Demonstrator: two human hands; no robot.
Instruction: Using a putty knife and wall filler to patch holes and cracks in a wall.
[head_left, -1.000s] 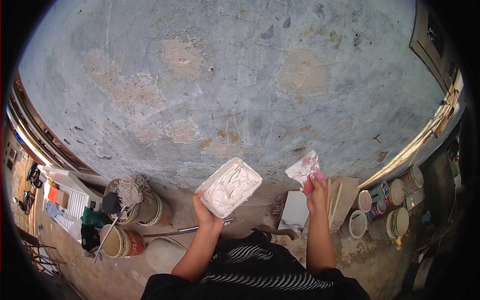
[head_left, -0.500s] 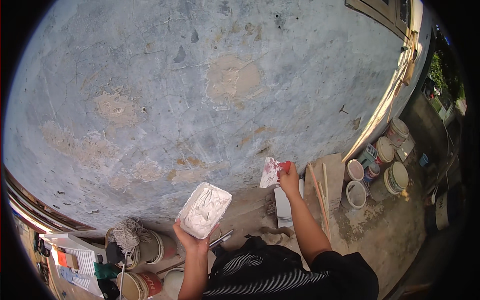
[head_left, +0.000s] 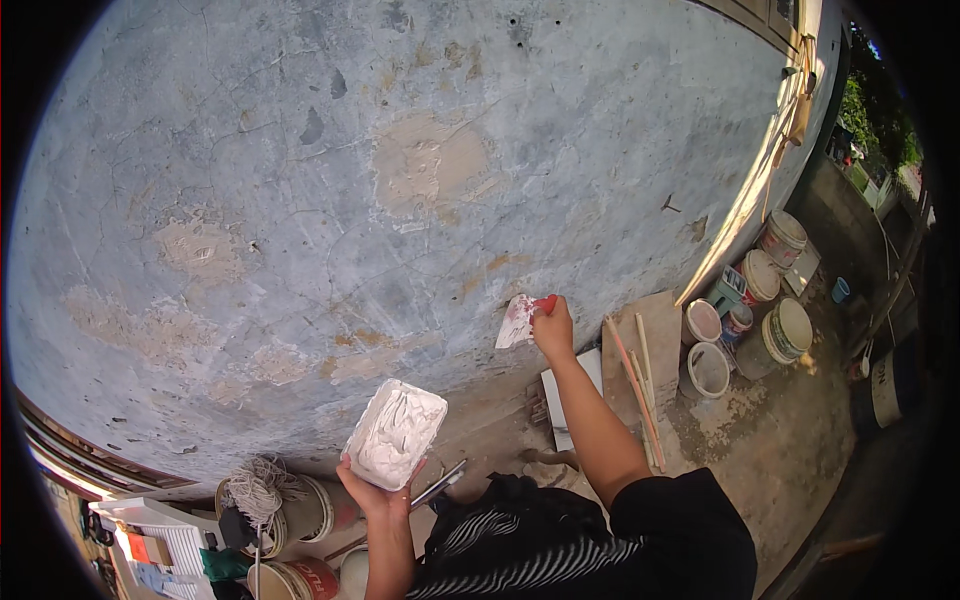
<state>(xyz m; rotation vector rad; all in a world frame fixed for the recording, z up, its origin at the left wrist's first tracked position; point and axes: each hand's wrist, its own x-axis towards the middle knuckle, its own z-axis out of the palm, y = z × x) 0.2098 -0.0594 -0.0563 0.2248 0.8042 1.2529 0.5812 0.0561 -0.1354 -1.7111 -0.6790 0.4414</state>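
Starting at your far left, a stringy mop head (head_left: 263, 487) rests by the buckets (head_left: 298, 522) grouped near the foot of the wall (head_left: 300, 240), whose blue-grey face carries rough beige patches (head_left: 432, 165). Next comes your left hand (head_left: 379, 497), cradling a white rectangular tray (head_left: 366, 425) at its near end — thumb along the left side, fingers curled up at the right. The tray is in front of you, turned at a slant, with ridged white paste (head_left: 402, 430) spread across it. Further right, your right hand (head_left: 553, 330) has its fingers wrapped around the red handle (head_left: 544, 304) of a scraper (head_left: 516, 322); its blade points left, smeared white with pinkish streaks. It is near the wall, but whether it touches, you cannot tell. Beyond your right forearm (head_left: 598, 420), thin wooden strips (head_left: 632, 387) lie along a brown board (head_left: 663, 345) — and past them more buckets (head_left: 788, 330) stand on the floor (head_left: 760, 470), a small blue cup (head_left: 840, 290) farther off.
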